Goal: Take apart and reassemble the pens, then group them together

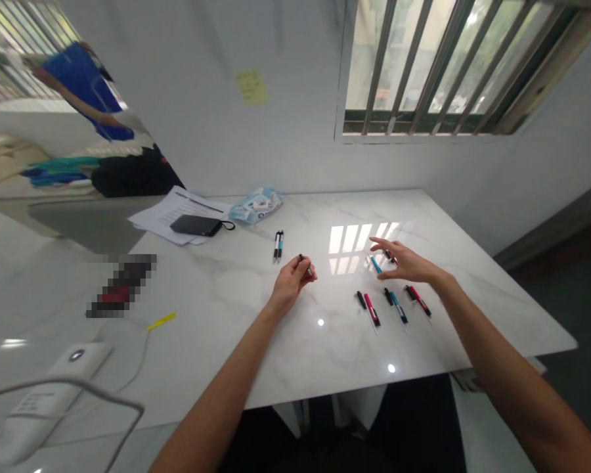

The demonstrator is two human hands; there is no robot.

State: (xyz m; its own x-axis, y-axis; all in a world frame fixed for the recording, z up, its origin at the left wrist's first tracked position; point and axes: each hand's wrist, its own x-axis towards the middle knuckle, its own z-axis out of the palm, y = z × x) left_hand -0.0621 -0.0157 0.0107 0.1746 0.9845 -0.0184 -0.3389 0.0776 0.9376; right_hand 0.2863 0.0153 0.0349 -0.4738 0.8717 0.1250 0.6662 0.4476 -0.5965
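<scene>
My left hand (289, 287) is closed on a short black pen part (305, 265), which sticks out between thumb and fingers above the table. My right hand (408, 263) has its thumb and fingers spread around a blue pen barrel (375, 265) lying on the table; whether they touch it I cannot tell. Another pen (389, 256) lies partly hidden beneath that hand. Nearer to me are disassembled pens: a red barrel (371, 309) with a black piece (361, 300) beside it, a blue barrel (398, 307), and another red barrel (420, 300). Thin refills show next to them.
Two whole pens (278, 246) lie side by side left of centre. Further back are a wet-wipe pack (256, 205), papers (163, 213) and a black phone-like device (196, 225). A yellow strip (161, 321) and a white power strip (54, 401) with a cable lie left.
</scene>
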